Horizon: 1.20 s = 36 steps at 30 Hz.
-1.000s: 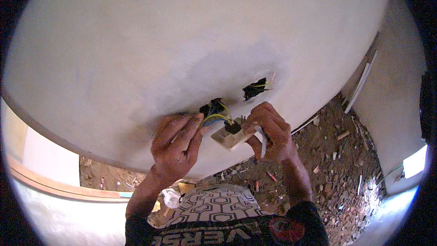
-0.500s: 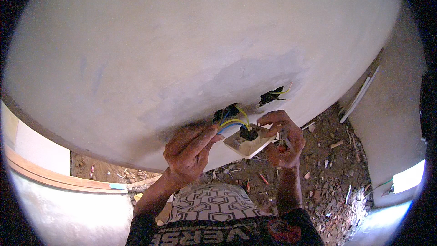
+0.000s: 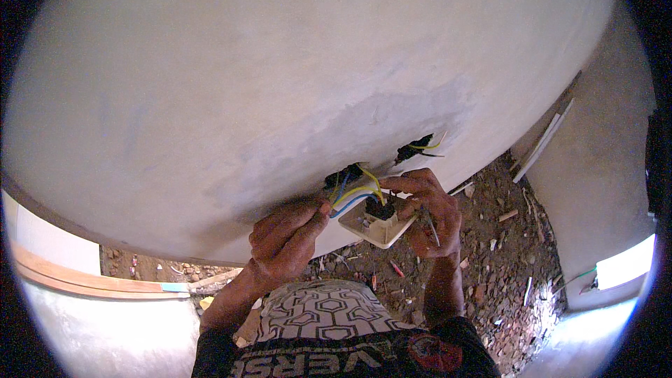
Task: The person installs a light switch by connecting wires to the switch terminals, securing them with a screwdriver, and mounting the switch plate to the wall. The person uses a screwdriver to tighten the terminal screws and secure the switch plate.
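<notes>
A white switch or socket plate (image 3: 387, 239) with a black module (image 3: 379, 206) on its back is tilted in front of the wall. My right hand (image 3: 432, 213) grips its right side, with fingers closed and a thin metal shaft (image 3: 434, 229) sticking out of the palm; its kind I cannot make out. Yellow wires (image 3: 367, 188) and a blue wire (image 3: 355, 200) run to the module. My left hand (image 3: 287, 234) pinches the blue wire's bend beside the plate. Behind, the wires come out of a dark wall hole (image 3: 341, 176).
A second wall hole (image 3: 414, 148) to the right has loose wire ends poking out. The plastered wall (image 3: 231, 77) curves across the view. Rubble and litter (image 3: 490, 273) cover the floor. White strips (image 3: 544, 138) lean at the right wall; a wooden ledge (image 3: 91, 278) runs at lower left.
My left fingertips have shifted slightly down and left, showing more of the blue wire. The plate has tipped a little, and the thin shaft in my right hand now points downward. The view shifted slightly.
</notes>
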Motion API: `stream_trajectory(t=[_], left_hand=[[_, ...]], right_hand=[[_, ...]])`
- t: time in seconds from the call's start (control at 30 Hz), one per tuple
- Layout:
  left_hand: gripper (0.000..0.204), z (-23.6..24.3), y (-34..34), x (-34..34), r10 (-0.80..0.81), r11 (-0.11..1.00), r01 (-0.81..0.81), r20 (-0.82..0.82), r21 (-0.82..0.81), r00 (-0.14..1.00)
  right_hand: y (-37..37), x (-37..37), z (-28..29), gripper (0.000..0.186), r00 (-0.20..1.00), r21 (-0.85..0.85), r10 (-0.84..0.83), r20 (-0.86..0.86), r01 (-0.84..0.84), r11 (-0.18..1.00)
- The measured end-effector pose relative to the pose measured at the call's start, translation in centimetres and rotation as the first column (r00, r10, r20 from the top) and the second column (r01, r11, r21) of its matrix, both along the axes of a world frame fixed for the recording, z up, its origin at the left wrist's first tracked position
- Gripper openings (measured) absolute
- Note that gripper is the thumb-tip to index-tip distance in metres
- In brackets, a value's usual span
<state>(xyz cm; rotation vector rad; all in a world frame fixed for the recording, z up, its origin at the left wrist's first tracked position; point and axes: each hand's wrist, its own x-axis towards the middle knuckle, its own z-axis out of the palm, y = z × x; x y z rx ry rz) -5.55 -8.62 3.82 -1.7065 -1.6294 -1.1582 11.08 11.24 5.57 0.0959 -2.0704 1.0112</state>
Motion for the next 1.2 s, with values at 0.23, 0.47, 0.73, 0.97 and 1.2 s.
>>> stream_trajectory(t=[0.23,0.47,0.73,0.97,1.2], left_hand=[[0.029,1.0,0.4,0.4,0.034,0.999,-0.031,-0.071,0.035,0.997],[0.034,2.3,0.0,1.3,-0.006,1.000,0.006,-0.039,-0.003,0.999],[0.030,3.2,1.1,1.8,0.065,0.998,-0.066,-0.195,0.001,0.979],[0.028,3.6,1.6,1.1,0.161,0.984,-0.179,-0.332,-0.022,0.930],[0.031,3.5,1.1,1.4,0.209,0.971,-0.239,-0.393,-0.026,0.896]], right_hand=[[0.7,0.1,-1.6,0.005,0.994,0.038,0.026,-0.109,-0.022,0.999],[0.6,0.6,-1.5,0.006,0.977,-0.003,0.080,-0.196,-0.082,0.997],[0.8,0.7,-2.7,0.020,0.979,0.027,0.059,-0.197,-0.055,0.998],[0.9,0.5,-1.8,0.046,0.994,-0.016,0.062,-0.085,-0.064,0.998],[0.5,0.8,-1.6,0.049,0.999,-0.007,0.005,-0.047,-0.006,1.000]])
